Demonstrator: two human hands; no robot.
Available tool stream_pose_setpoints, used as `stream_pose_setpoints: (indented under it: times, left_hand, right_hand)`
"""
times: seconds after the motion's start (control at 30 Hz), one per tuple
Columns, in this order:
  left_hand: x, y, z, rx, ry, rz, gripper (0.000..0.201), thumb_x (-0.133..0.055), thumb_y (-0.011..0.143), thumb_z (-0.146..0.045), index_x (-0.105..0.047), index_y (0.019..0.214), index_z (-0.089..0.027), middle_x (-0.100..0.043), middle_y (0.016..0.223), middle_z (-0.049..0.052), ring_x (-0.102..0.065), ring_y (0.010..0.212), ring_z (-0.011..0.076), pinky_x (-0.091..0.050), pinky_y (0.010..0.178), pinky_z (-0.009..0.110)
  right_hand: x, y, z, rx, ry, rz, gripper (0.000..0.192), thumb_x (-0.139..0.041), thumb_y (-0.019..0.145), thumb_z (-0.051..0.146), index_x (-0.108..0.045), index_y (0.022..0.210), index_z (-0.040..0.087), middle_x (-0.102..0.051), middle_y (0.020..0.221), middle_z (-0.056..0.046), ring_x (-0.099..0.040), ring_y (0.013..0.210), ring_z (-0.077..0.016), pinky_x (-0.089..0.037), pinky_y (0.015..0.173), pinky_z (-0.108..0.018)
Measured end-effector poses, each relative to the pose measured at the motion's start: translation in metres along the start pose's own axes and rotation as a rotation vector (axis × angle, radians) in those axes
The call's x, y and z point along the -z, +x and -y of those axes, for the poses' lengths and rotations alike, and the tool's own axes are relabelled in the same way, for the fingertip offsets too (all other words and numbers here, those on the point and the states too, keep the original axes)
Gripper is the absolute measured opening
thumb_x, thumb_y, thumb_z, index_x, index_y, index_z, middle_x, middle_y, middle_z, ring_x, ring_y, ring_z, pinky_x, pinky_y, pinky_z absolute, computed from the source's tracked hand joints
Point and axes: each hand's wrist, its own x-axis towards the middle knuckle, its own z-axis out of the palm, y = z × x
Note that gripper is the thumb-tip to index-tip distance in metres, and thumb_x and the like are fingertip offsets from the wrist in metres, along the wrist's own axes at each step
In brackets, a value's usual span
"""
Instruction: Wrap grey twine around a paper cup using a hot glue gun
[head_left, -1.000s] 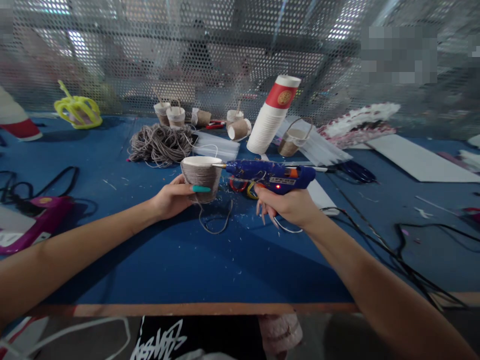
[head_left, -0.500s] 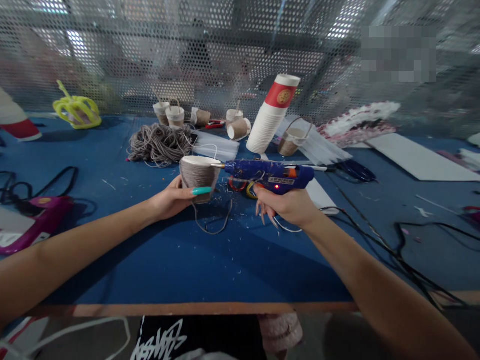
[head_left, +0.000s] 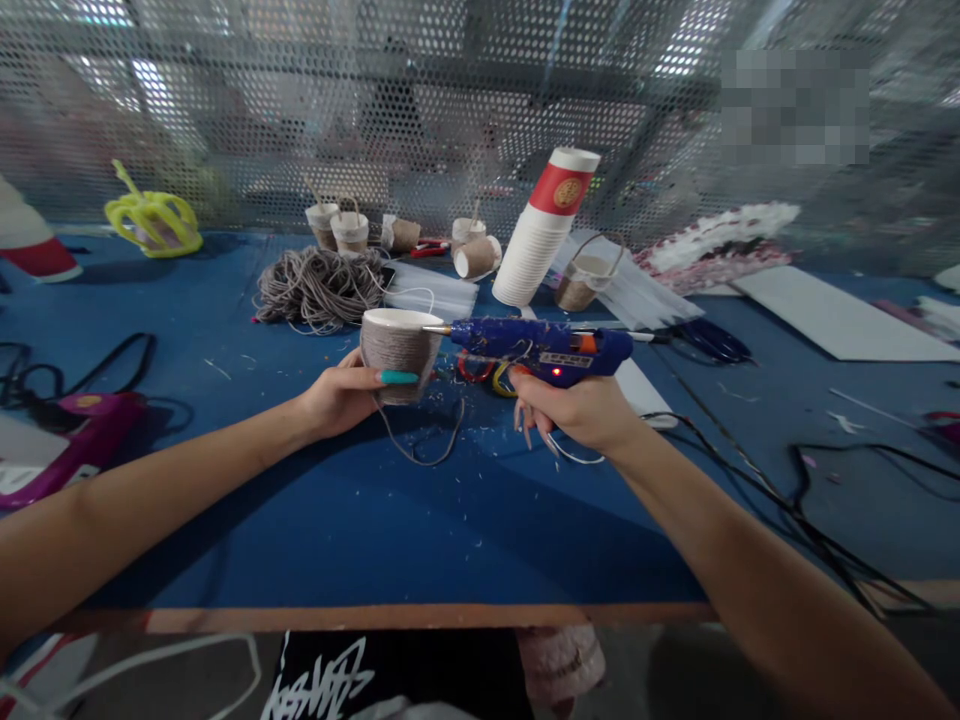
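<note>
My left hand (head_left: pixel 349 396) grips a paper cup (head_left: pixel 399 345) wrapped in grey cord, its white rim showing at the top. One long turquoise thumbnail lies across the front of the cup. A loose end of grey cord (head_left: pixel 420 462) hangs from the cup in a curve onto the table. In my right hand (head_left: pixel 574 408) is a blue hot glue gun (head_left: pixel 525 345) with a small red light lit. Its metal nozzle points left and meets the cup's right side, just below the rim. Scissors with red and yellow handles (head_left: pixel 475 367) lie behind the glue gun, partly hidden.
Behind the cup lies a heap of grey cord (head_left: pixel 321 290). A leaning stack of paper cups (head_left: pixel 534 245) and several small cord-wrapped cups (head_left: pixel 351 233) stand at the back. A magenta glue gun (head_left: pixel 97 440) is at left; black cables (head_left: pixel 780 490) cross the right side.
The cup has tilted slightly, so more of its inside shows at the rim. The glue gun has shifted a little to the right, its nozzle still at the cup.
</note>
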Motion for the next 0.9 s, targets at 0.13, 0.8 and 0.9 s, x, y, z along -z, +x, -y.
stream_pose_setpoints:
  times: [0.13, 0.8, 0.9]
  left_hand:
    - [-0.0014, 0.0, -0.0016, -0.008, 0.004, 0.016, 0.054, -0.076, 0.06, -0.03, -0.067, 0.112, -0.02, -0.076, 0.095, 0.007, -0.069, 0.105, 0.0327, -0.049, 0.1, 0.05]
    - [-0.0031, -0.0012, -0.0015, 0.056, -0.088, 0.018, 0.057, -0.086, 0.054, -0.021, -0.068, 0.107, -0.02, -0.075, 0.091, 0.0, -0.07, 0.084, 0.0152, -0.055, 0.08, 0.026]
    - [-0.0043, -0.0014, -0.0031, 0.057, -0.101, 0.014, 0.057, -0.086, 0.052, -0.021, -0.069, 0.106, -0.018, -0.076, 0.091, 0.0, -0.07, 0.085, 0.016, -0.055, 0.08, 0.026]
  right_hand:
    - [0.0004, -0.0001, -0.0007, 0.005, -0.014, 0.003, 0.029, -0.06, 0.074, 0.026, -0.043, 0.051, 0.024, -0.046, 0.036, 0.004, -0.05, 0.032, -0.0132, -0.048, 0.041, -0.029]
    - [-0.0029, 0.0002, -0.0003, -0.009, 0.017, 0.007, 0.026, -0.057, 0.07, 0.026, -0.042, 0.048, 0.025, -0.046, 0.035, 0.004, -0.052, 0.031, -0.0139, -0.047, 0.037, -0.028]
    - [-0.0011, 0.0008, 0.0003, -0.015, 0.012, 0.018, 0.026, -0.057, 0.07, 0.024, -0.042, 0.049, 0.024, -0.046, 0.035, 0.004, -0.053, 0.031, -0.0141, -0.047, 0.037, -0.028]
